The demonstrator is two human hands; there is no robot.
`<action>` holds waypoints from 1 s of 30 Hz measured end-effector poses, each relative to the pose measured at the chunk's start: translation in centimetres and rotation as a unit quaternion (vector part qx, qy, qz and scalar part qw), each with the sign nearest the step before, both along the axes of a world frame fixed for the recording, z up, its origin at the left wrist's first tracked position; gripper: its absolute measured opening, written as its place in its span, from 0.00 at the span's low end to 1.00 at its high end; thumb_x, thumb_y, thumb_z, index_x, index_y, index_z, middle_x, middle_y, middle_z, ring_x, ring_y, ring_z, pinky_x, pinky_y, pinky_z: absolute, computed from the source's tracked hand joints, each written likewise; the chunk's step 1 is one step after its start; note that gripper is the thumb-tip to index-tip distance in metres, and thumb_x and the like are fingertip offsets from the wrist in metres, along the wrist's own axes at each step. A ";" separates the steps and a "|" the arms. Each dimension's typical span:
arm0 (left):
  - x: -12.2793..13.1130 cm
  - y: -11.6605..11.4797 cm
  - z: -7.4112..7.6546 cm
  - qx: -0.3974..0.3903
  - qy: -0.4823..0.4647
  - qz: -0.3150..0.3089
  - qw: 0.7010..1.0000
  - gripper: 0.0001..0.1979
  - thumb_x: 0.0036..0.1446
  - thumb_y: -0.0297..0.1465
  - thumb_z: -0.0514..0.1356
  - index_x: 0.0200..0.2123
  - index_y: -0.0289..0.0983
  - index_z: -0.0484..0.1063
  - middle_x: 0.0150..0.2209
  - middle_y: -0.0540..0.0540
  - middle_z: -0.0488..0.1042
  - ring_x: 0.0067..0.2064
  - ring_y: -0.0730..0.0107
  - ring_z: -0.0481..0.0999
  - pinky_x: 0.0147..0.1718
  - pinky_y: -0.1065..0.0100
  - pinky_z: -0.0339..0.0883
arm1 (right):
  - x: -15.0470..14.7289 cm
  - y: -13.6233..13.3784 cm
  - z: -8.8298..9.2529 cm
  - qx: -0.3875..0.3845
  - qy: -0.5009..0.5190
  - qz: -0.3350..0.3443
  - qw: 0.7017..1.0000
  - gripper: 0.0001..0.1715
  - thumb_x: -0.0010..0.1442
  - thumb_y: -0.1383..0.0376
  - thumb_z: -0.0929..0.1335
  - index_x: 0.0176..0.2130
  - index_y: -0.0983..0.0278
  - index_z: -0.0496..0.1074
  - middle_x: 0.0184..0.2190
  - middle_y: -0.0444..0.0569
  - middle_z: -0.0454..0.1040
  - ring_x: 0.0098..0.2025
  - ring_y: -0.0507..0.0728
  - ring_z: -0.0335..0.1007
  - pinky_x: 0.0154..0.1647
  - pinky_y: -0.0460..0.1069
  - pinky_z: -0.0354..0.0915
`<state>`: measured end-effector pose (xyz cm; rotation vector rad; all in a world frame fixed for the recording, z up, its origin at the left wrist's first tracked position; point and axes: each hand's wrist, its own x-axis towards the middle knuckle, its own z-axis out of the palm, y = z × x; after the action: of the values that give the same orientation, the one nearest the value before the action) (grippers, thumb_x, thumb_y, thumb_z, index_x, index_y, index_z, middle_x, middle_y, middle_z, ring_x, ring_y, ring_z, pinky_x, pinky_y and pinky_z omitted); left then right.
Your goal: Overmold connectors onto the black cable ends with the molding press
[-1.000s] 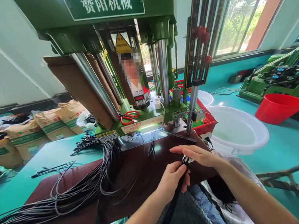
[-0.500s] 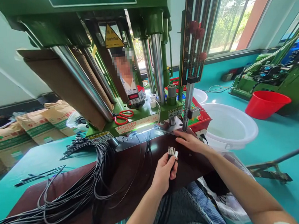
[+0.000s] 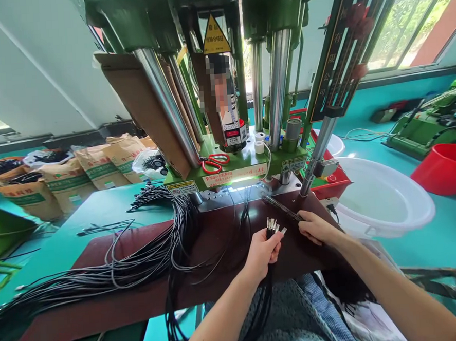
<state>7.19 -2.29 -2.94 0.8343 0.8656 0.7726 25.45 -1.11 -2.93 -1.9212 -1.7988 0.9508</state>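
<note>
My left hand (image 3: pixel 264 251) is closed around a bundle of black cables; their silvery metal connectors (image 3: pixel 273 226) point up past the thumb, and the cables hang down over my lap. My right hand (image 3: pixel 318 227) has its fingers wrapped round the near end of a long, thin, dark metal bar (image 3: pixel 283 207). The bar's far end reaches the metal plate (image 3: pixel 214 196) under the green press (image 3: pixel 258 163). A few thin black cables (image 3: pixel 245 210) run from that plate onto the brown board (image 3: pixel 216 238).
A large heap of black cables (image 3: pixel 141 263) covers the board's left side. Red-handled scissors (image 3: pixel 214 163) rest on the press. At right are a white tub (image 3: pixel 392 196) and a red bucket (image 3: pixel 446 170). Paper sacks (image 3: pixel 96 165) line the left wall. A person is behind the press.
The view has turned left. My right hand has gone from spread fingers beside the plate to a grip on the bar, which now slants more toward me. The left hand keeps its cable bundle.
</note>
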 end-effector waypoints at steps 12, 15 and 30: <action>2.2 -0.4 -1.4 0.157 0.144 -0.016 0.977 0.13 0.46 0.40 0.59 0.23 0.35 0.64 0.15 0.55 0.60 0.16 0.81 0.55 0.15 0.75 0.46 | -2.7 -4.9 -1.5 0.038 0.511 -0.160 0.844 0.28 0.59 0.52 0.61 0.54 0.65 0.60 0.12 0.35 0.57 0.09 0.44 0.44 0.07 0.39 0.44; 2.3 -0.3 -1.3 0.161 0.156 -0.020 0.974 0.13 0.46 0.40 0.59 0.24 0.35 0.65 0.15 0.54 0.61 0.17 0.80 0.56 0.16 0.75 0.47 | -2.6 -4.8 -1.7 0.038 0.503 -0.163 0.848 0.30 0.58 0.53 0.62 0.55 0.66 0.60 0.12 0.35 0.57 0.09 0.45 0.44 0.07 0.39 0.44; 2.1 -0.1 -1.3 0.118 0.162 -0.020 0.979 0.15 0.42 0.41 0.62 0.22 0.35 0.66 0.14 0.54 0.61 0.16 0.80 0.57 0.15 0.75 0.47 | -2.8 -4.7 -2.3 0.057 0.416 -0.145 0.896 0.32 0.57 0.51 0.62 0.55 0.67 0.61 0.12 0.36 0.56 0.10 0.46 0.48 0.08 0.41 0.44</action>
<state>9.29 -2.35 -4.21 1.2078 1.0553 0.7236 22.60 -5.80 -5.21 -1.3250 -1.0081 1.2568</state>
